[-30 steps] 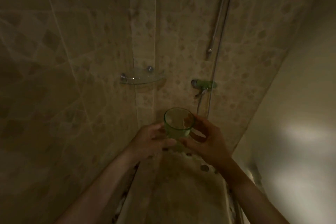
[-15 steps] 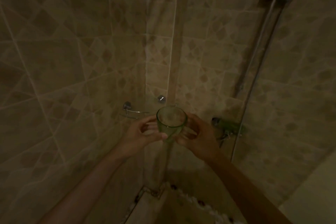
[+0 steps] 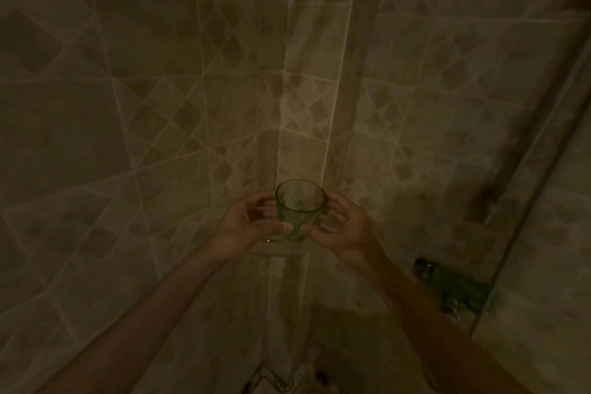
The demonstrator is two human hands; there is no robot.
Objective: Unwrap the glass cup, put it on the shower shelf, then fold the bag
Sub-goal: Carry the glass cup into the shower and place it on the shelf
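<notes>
A green glass cup (image 3: 299, 209) stands upright in the tiled corner, with no wrapping on it. My left hand (image 3: 248, 225) grips its left side, thumb at the base. My right hand (image 3: 342, 227) holds the right side the same way. The corner glass shelf (image 3: 275, 253) is almost hidden behind my hands; only its faint front edge shows just below the cup. Whether the cup's base touches the shelf I cannot tell. No bag is in view.
Patterned beige wall tiles (image 3: 160, 137) fill the dim scene. A green shower mixer (image 3: 454, 285) sits low right, with the riser pipe (image 3: 543, 153) running up the right wall. The tub corner (image 3: 281, 377) shows at the bottom.
Both hands have carried the cup forward and up into the corner, over the shelf. My view has moved closer, and my hands now hide the shelf.
</notes>
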